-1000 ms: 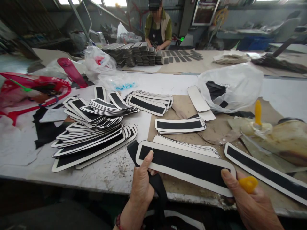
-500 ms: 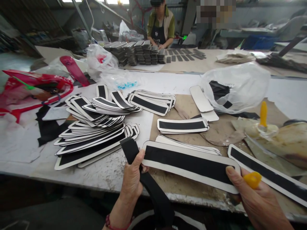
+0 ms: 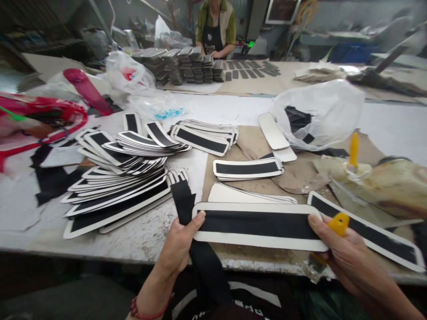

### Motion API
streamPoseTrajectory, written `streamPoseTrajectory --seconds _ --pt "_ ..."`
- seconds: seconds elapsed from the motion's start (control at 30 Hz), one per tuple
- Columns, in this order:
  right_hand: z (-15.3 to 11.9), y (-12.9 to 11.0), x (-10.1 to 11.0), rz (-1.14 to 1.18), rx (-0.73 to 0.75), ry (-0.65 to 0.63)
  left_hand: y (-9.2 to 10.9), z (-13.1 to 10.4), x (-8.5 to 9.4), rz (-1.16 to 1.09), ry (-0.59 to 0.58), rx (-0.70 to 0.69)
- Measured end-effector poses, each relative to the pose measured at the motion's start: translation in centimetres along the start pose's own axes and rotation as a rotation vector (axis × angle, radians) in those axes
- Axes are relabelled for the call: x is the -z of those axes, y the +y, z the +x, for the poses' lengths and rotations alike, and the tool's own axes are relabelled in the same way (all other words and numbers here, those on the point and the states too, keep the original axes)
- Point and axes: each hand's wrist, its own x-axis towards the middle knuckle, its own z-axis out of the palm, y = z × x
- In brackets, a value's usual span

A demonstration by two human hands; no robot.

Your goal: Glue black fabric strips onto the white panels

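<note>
Between my two hands is a long white panel (image 3: 260, 243) with rounded corners and a black strip (image 3: 258, 223) lying along its middle. My left hand (image 3: 180, 242) pinches its left end, thumb on top, and also grips loose black strips (image 3: 182, 195) that stick up above the fingers and hang down over my lap. The panel's right end is held by my right hand (image 3: 336, 242), thumb on the strip. A yellow-handled glue spreader (image 3: 339, 223) is tucked in that same hand, its glue-crusted blade pointing down.
Fanned piles of black-striped panels (image 3: 116, 195) cover the left. White panels (image 3: 233, 194) and another striped panel (image 3: 373, 231) lie beyond and right. A clear bag (image 3: 327, 111), a second yellow handle (image 3: 354, 149) and a glue-stained container (image 3: 393, 178) stand back right. A co-worker (image 3: 216, 31) stands opposite.
The panel has turned from sloping down rightward to nearly level, my right hand rising with it. The loose strips in my left hand have shifted. My view has moved slightly.
</note>
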Motion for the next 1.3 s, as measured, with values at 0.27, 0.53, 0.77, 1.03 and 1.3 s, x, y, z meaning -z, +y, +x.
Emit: streamPoseTrajectory --seconds 0.27,0.53,0.77,1.03,1.3 --pt "1.2 0.6 -0.1 0.168 -0.126 -0.133 0.4 0.0 -0.8 0.058 0.173 0.073" --pt "1.8 1.3 0.6 -0.091 0.054 -0.047 0.5 -0.3 -1.5 0.13 0.224 0.065" --pt "2.9 -1.0 0.9 0.137 -0.098 -0.188 1.6 0.2 -1.4 0.0 0.091 0.249" --pt "11.1 -5.4 0.3 -0.186 0.18 -0.194 6.1 3.7 -2.6 0.293 -0.044 0.053" --pt "14.4 -5.3 -1.9 -0.22 0.141 -0.169 7.7 7.5 -3.1 0.288 -0.005 -0.081"
